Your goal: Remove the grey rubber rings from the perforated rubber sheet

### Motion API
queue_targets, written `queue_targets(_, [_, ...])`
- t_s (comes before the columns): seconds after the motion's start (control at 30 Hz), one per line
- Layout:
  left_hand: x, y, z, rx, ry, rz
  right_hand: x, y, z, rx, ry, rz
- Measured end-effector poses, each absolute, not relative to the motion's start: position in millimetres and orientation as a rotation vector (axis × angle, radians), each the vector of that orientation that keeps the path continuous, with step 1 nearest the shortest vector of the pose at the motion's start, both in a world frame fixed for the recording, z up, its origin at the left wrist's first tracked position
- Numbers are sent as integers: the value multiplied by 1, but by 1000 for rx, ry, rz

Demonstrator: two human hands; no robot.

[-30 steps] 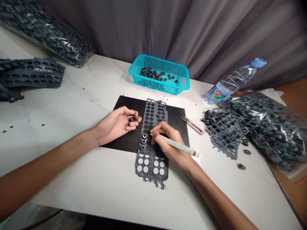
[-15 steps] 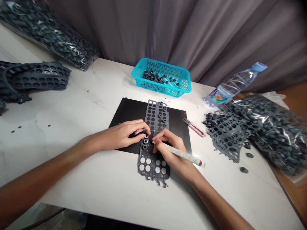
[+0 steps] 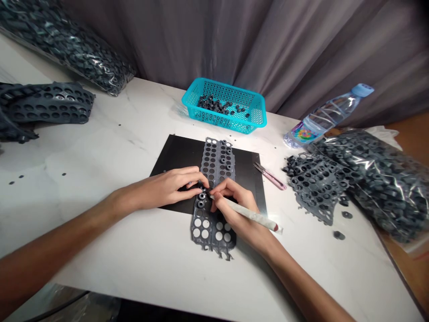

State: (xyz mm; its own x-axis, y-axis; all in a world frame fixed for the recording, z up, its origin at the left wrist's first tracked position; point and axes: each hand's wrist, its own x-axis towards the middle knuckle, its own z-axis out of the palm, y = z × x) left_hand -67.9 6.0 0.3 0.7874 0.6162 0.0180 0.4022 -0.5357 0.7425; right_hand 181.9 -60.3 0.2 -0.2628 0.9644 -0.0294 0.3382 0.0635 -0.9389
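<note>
A dark grey rubber sheet [image 3: 209, 167] with rows of round holes lies lengthwise over a black mat [image 3: 176, 154]. Several small ring-shaped rubber parts [image 3: 201, 204] sit on it. My left hand [image 3: 174, 185] is closed at the sheet's left edge, thumb and fingers pinching a small black rubber part, mostly hidden by the fingertips. In my right hand [image 3: 236, 203] is a pen-like tool [image 3: 256, 217] with a whitish wrapped handle and a red spot at its rear end. Its tip meets the sheet beside my left fingertips; the tip itself is hard to see.
Behind the mat stands a turquoise basket [image 3: 224, 121] with small black parts. Pink thread snips [image 3: 271, 176], a water bottle [image 3: 323, 117], another holed sheet [image 3: 317, 190] and a bag of rubber parts [image 3: 385, 183] are on the right. More sheets [image 3: 50, 105] and a bag [image 3: 73, 44] lie left.
The view has shifted slightly. Both hands stay at the same part of the sheet, with the tool tip and left fingertips now a little closer together.
</note>
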Motion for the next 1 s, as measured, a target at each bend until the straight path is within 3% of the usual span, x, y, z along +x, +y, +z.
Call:
queue_targets(0.37, [-64,3,2,2183,754,373,180,-61,4,-1329,-1737,1160])
queue_targets(0.6, [-52,0,-4,1813,1085,546,177,-60,4,-1349,-1671,1170])
queue_targets(1.0, [-65,6,-9,2157,807,478,184,-64,-9,-1318,-1512,1262])
